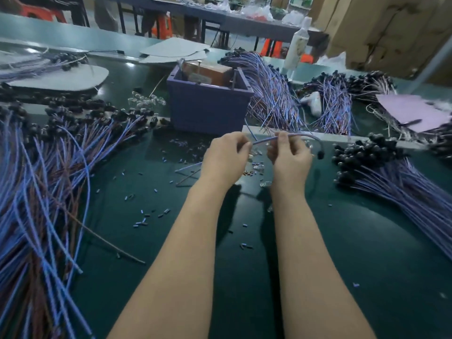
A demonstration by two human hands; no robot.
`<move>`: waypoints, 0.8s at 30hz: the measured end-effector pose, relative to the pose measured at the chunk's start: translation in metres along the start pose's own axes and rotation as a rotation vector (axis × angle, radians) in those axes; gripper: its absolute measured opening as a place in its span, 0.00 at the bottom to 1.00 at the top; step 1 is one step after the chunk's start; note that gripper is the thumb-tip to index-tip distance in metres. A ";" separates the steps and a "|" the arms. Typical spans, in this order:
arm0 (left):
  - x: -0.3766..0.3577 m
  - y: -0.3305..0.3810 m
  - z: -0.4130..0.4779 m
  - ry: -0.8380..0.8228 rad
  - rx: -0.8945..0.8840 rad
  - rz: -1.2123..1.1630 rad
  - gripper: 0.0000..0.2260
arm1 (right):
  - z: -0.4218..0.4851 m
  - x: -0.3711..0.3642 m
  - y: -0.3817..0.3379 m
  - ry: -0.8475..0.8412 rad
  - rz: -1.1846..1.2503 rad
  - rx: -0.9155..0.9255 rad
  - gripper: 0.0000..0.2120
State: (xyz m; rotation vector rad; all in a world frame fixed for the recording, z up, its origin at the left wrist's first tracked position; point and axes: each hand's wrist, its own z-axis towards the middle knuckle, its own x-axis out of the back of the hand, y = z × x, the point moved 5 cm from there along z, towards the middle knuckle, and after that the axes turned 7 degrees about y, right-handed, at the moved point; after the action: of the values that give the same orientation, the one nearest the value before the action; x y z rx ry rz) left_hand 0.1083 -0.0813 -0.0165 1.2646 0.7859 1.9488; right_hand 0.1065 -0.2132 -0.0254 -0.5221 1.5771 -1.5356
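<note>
A single blue wire (300,136) is held in the air just above centre of the frame, in front of the purple bin (208,111). It runs roughly level from the left hand (225,156) across to the right hand (289,156), then arcs down to the right, where its black end cap (321,154) hangs free.

The left hand pinches the bare end of the wire between thumb and curled forefinger. The right hand pinches it further along, thumb on top and the other fingers folded under. Whether that hand also holds a small part in its palm cannot be told.

The work looks like dressing or fitting the free end of the wire. To do it well, the short span between the two pinches should be kept straight and lightly taut, and the left fingertips should work right at the tip so it does not buckle. The capped end should swing clear of the heap of finished wires (403,182) at the right.

Both forearms reach forward from the bottom edge, nearly parallel. The wrists are raised off the dark green counter (342,241) and the backs of the hands face the camera. Cut insulation scraps (141,222) lie scattered below left.
</note>
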 end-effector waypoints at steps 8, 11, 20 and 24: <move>0.004 -0.026 0.002 0.079 0.116 0.020 0.06 | 0.002 -0.003 0.019 0.012 0.140 -0.148 0.08; -0.001 -0.019 0.000 0.039 0.056 -0.046 0.06 | -0.006 -0.017 0.021 -0.128 0.033 -0.077 0.09; 0.009 -0.034 0.002 0.106 0.155 0.026 0.07 | 0.012 0.010 0.012 0.126 0.145 0.006 0.08; 0.010 -0.036 0.003 0.109 0.196 -0.008 0.07 | 0.010 0.010 0.014 0.142 0.128 0.008 0.07</move>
State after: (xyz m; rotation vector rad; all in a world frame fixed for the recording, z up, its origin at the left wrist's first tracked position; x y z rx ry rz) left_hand 0.1162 -0.0520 -0.0386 1.2729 1.0572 1.9867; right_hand 0.1126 -0.2245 -0.0403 -0.3066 1.6780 -1.5085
